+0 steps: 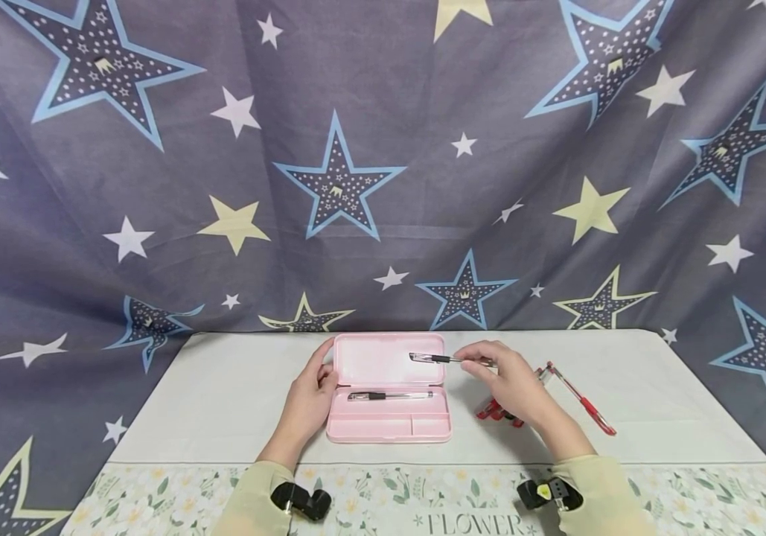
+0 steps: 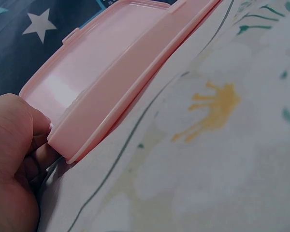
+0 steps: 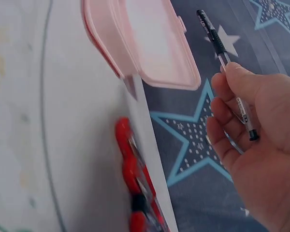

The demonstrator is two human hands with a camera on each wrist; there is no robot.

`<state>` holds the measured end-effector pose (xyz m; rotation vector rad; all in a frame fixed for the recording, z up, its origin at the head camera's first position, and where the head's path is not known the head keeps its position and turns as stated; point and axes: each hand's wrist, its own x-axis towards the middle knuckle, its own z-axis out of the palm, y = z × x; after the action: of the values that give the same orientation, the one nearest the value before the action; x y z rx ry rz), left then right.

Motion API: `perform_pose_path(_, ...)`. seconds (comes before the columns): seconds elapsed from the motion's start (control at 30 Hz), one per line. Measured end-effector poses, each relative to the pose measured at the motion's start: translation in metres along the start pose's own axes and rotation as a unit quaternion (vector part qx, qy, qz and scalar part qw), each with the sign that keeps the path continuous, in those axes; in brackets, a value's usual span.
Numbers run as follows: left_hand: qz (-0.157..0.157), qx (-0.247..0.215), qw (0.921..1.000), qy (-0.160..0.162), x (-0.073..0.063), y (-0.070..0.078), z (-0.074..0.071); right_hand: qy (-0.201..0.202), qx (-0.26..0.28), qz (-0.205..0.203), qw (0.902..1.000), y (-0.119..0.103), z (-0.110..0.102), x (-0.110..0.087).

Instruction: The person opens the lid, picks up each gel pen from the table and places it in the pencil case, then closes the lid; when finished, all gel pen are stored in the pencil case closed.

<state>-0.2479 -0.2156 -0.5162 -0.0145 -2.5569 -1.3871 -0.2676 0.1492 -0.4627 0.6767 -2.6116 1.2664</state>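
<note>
A pink pencil case (image 1: pixel 369 428) stands with its lid raised on the table. Inside its back compartment lies a black gel pen (image 1: pixel 389 396) with a clear barrel. My left hand (image 1: pixel 309 402) grips the case's left side, thumb at the rim and a finger up along the lid (image 1: pixel 385 361). In the left wrist view, the other fingers are partly hidden behind the case's corner. With thumb and fingers, my right hand (image 1: pixel 506 376) pinches a second black gel pen (image 3: pixel 216 41) by its rear part. This pen is held up in front of the lid's right half, its capped end pointing left.
Several red pens (image 3: pixel 130 169) lie bunched under and beside my right hand, with a black part among them. One red pen (image 1: pixel 583 400) lies slanted farther right. A starred curtain (image 1: pixel 383 186) hangs behind the table, and a flowered cloth (image 1: pixel 383 491) covers its front.
</note>
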Motion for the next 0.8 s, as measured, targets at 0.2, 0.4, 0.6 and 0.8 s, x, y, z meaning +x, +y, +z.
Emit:
perform_pose_path(0.2, -0.002, -0.002, 1.0000, -0.002, 0.000, 0.001, -0.001, -0.014, 0.011, -0.005, 0.9998, -0.008, 0.018, 0.000)
perform_pose_path(0.4, -0.004, -0.002, 1.0000, -0.004, 0.001, 0.001, -0.001, -0.030, 0.026, -0.025, 0.9989, -0.016, 0.033, -0.001)
perform_pose_path(0.6, -0.005, -0.003, 1.0000, -0.003, 0.000, 0.000, -0.001, -0.046, 0.005, -0.073, 0.9963, -0.020, 0.042, -0.002)
perform_pose_path(0.8, -0.006, -0.005, 1.0000, -0.005, 0.001, 0.000, -0.002, -0.071, -0.012, -0.074, 0.9947, -0.028, 0.047, -0.004)
